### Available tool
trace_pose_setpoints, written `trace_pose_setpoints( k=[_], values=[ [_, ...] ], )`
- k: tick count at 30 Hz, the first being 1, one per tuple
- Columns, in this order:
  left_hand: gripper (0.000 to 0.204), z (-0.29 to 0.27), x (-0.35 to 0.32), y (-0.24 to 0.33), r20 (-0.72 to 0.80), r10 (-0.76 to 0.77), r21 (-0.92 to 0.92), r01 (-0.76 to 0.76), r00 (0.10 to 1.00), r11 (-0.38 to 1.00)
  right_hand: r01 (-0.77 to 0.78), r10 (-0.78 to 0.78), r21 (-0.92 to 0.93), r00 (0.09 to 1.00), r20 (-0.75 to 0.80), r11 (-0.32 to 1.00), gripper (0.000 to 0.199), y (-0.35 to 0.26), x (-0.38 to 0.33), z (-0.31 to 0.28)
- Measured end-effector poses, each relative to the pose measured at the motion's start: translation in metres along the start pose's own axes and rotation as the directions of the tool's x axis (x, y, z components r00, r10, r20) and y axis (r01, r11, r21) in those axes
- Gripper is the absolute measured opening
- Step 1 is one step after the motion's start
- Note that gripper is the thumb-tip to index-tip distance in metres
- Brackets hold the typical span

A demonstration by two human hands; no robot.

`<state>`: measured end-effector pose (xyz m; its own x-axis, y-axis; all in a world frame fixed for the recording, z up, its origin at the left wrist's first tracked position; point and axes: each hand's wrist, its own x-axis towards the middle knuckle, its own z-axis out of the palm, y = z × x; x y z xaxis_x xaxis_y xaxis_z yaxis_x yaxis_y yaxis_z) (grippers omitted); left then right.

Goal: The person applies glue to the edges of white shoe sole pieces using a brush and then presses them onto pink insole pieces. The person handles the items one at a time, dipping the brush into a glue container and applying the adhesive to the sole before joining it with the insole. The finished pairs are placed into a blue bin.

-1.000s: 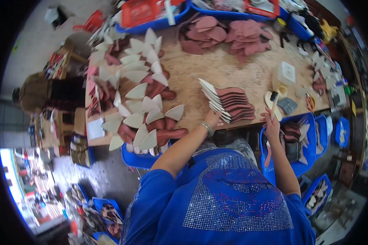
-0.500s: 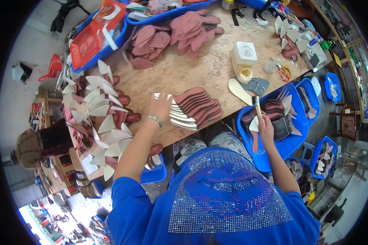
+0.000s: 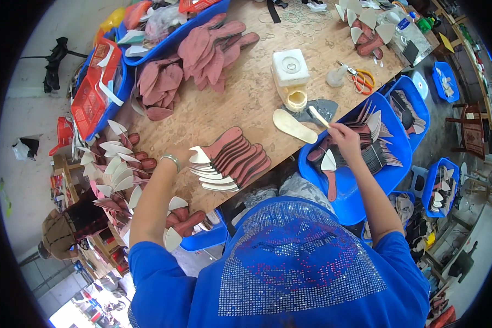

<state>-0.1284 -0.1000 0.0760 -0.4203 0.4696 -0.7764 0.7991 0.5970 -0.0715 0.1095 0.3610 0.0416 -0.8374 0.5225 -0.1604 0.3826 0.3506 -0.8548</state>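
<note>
Nearby, blue tub (image 3: pixel 391 169) holds dark insoles (image 3: pixel 374 156).

insoles (image 3: pixel 229 161) left of bin (image 3: pixel 391 180)

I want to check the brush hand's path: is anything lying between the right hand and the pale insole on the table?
Nothing visible does. The right hand holds a brush just right of the pale insole, with only bare wooden table between. The white glue tub stands behind the insole.

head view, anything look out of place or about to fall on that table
A few red and white shoe pieces lie over the wooden table's near edge beside the left arm, partly overhanging. The fanned stack by the left hand lies neat, and nothing looks spilled.
</note>
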Motion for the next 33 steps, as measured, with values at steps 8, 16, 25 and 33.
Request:
trace_pose_setpoints(
  k=[8,16,25,33],
  values=[
    [0.025,-0.036,-0.022,0.043,-0.480,-0.150,-0.526,-0.146,0.865,0.838,0.420,-0.432,-0.538,0.895,0.112,0.731,0.015,-0.025,0.069,0.028],
    [0.032,-0.003,0.011,0.165,-0.243,-0.302,-0.961,-0.271,0.922,-0.052,0.437,-0.334,-0.751,0.894,0.299,0.496,0.015,-0.039,0.098,0.055],
    [0.027,0.011,0.040,0.208,-0.075,-0.226,-0.840,-0.183,0.971,-0.510,0.459,-0.355,-0.761,0.879,0.317,0.458,0.012,-0.042,0.095,0.061],
    [0.027,0.013,0.034,0.208,0.058,-0.151,-0.818,-0.040,0.987,-0.574,0.394,-0.434,-0.652,0.894,0.109,0.648,0.013,-0.005,0.030,0.045]
  ],
)
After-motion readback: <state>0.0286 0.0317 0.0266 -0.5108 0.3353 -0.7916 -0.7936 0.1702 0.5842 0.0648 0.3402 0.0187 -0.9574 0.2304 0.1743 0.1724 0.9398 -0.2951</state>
